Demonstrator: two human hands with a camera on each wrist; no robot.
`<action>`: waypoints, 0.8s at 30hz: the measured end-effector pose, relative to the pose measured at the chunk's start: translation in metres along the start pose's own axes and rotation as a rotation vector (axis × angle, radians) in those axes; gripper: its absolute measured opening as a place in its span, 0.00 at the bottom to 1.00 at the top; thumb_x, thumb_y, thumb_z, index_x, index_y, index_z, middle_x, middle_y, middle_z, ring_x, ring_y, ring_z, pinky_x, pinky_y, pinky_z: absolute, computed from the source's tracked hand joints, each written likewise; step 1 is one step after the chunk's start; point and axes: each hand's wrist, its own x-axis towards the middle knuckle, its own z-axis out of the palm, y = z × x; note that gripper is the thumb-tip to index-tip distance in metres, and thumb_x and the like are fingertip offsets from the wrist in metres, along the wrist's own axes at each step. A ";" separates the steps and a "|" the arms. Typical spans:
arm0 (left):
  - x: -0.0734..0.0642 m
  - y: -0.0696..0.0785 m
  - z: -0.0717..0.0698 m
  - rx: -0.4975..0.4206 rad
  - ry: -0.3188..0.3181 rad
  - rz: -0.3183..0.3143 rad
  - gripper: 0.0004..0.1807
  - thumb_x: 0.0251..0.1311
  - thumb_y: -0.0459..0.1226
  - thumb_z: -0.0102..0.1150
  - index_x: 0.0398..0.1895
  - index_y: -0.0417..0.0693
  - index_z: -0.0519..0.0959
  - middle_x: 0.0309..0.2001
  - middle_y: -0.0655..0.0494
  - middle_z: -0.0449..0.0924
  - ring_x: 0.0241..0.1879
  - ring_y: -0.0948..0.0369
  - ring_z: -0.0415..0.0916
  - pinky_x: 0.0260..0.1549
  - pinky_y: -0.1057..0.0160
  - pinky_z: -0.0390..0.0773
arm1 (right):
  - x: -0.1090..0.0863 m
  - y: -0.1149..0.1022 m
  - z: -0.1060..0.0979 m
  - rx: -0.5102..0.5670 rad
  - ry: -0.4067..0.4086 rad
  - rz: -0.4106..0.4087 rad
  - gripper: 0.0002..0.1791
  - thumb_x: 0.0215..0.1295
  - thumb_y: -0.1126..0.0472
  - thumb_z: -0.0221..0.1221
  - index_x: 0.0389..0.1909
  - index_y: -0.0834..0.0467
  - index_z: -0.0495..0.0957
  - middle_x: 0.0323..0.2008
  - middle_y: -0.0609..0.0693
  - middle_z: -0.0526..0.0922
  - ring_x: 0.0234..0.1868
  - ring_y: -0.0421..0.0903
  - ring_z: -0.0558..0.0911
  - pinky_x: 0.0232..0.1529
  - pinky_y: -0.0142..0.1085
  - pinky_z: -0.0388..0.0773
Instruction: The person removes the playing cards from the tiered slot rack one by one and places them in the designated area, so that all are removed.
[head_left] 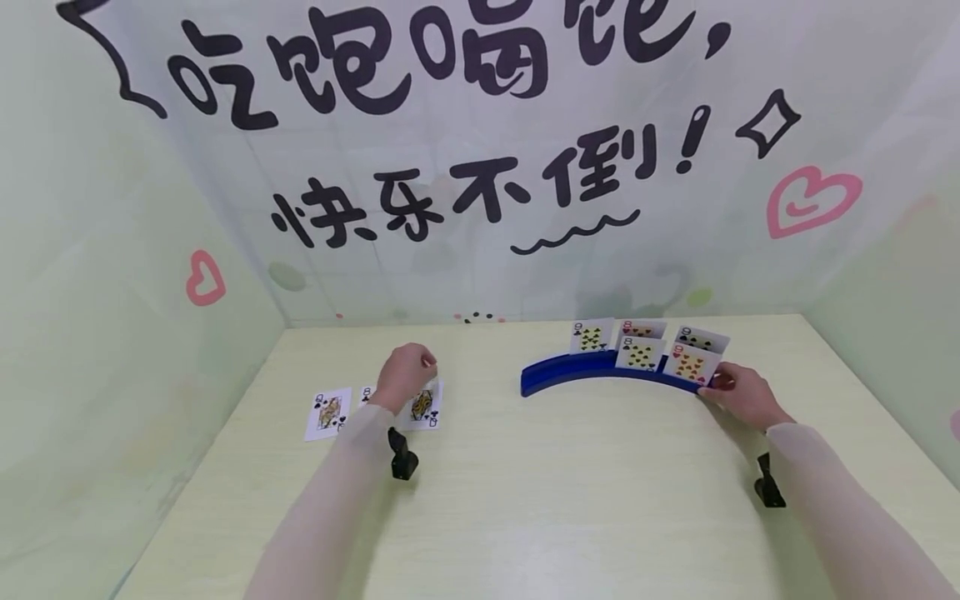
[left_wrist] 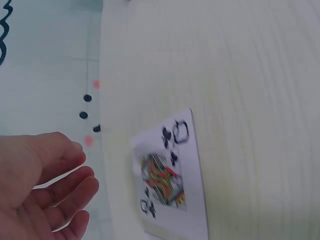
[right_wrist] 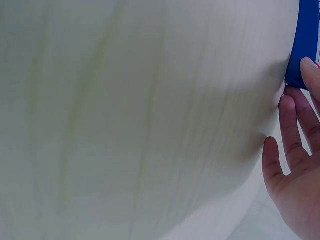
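My left hand (head_left: 402, 375) hovers over the cards at the left, its fingers loosely curled with nothing between them. Below it lies a queen of clubs (head_left: 424, 407), which also shows in the left wrist view (left_wrist: 167, 180). Beside that, an eight (head_left: 366, 395) is mostly hidden by the hand and sleeve. A queen (head_left: 327, 414) with black suit marks lies furthest left. With thumb and fingers, my right hand (head_left: 744, 395) pinches the right end of a curved blue card holder (head_left: 555, 372). Nines and eights stand in it, among them a front nine with red hearts (head_left: 692, 364).
A pale wooden table (head_left: 525, 492) carries everything. Behind it hangs a white backdrop (head_left: 465, 283) with black lettering, and pale walls close off both sides. A black wrist mount (head_left: 403, 460) sticks out from the left sleeve, another (head_left: 768, 487) from the right.
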 end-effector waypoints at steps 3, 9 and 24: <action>0.004 0.020 0.005 -0.027 0.007 0.060 0.10 0.58 0.34 0.56 0.41 0.39 0.79 0.36 0.50 0.79 0.34 0.58 0.75 0.35 0.60 0.75 | -0.001 0.000 0.000 -0.001 0.003 0.004 0.31 0.62 0.59 0.57 0.57 0.77 0.60 0.46 0.72 0.71 0.44 0.63 0.71 0.49 0.56 0.67; 0.007 0.068 0.014 -0.068 -0.007 0.136 0.09 0.58 0.34 0.56 0.41 0.41 0.80 0.36 0.52 0.79 0.35 0.59 0.75 0.34 0.62 0.75 | -0.006 0.000 -0.001 -0.005 0.006 0.004 0.30 0.62 0.60 0.57 0.56 0.78 0.60 0.45 0.72 0.72 0.45 0.64 0.72 0.48 0.55 0.68; 0.019 0.154 0.040 -0.152 -0.043 0.242 0.09 0.60 0.36 0.56 0.43 0.44 0.80 0.38 0.56 0.78 0.37 0.62 0.73 0.36 0.67 0.73 | -0.002 0.000 0.000 0.012 -0.018 -0.004 0.30 0.62 0.60 0.58 0.56 0.77 0.61 0.46 0.71 0.72 0.45 0.62 0.72 0.48 0.54 0.68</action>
